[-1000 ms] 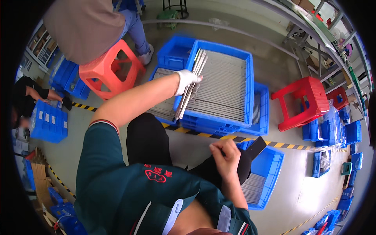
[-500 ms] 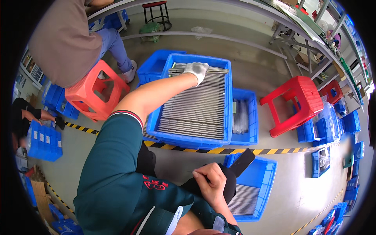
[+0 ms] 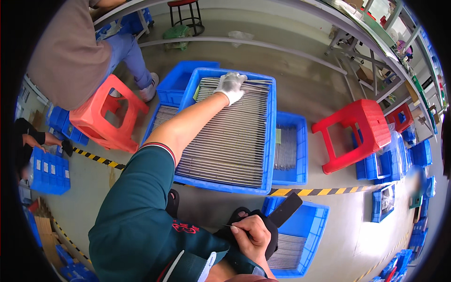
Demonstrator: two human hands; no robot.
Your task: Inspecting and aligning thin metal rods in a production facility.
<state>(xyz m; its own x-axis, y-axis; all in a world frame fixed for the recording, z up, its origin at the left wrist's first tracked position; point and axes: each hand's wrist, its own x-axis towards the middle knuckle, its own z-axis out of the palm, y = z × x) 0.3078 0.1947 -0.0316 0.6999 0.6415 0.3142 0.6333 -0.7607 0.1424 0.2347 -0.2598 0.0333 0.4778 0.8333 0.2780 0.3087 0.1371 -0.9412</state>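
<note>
My left hand [image 3: 230, 87], in a whitish glove with a grey worn back, is at the far end of a large blue bin. Its fingers curl down over the metal rods [image 3: 225, 136], and the fingertips are partly hidden. The thin silvery rods lie side by side in a closely packed layer across the blue bin [image 3: 270, 141]. Near my lap, my bare right hand [image 3: 253, 235] is closed in a pinch, with a thin needle-like piece [image 3: 227, 225] sticking out past thumb and forefinger. A dark phone-like slab [image 3: 285, 209] lies beside that hand, over my thigh.
More blue bins with rods stand right of the large bin [image 3: 305, 155] and by my right leg [image 3: 322, 225]. Red plastic stools flank the work, left [image 3: 108, 113] and right [image 3: 357, 131]. A seated person [image 3: 70, 61] is at far left. Black-yellow tape [image 3: 324, 191] crosses the floor.
The rods under my left hand, loosely bunched and raised before, now lie flatter with the layer. The view has shifted slightly. My right hand keeps its pinch.
</note>
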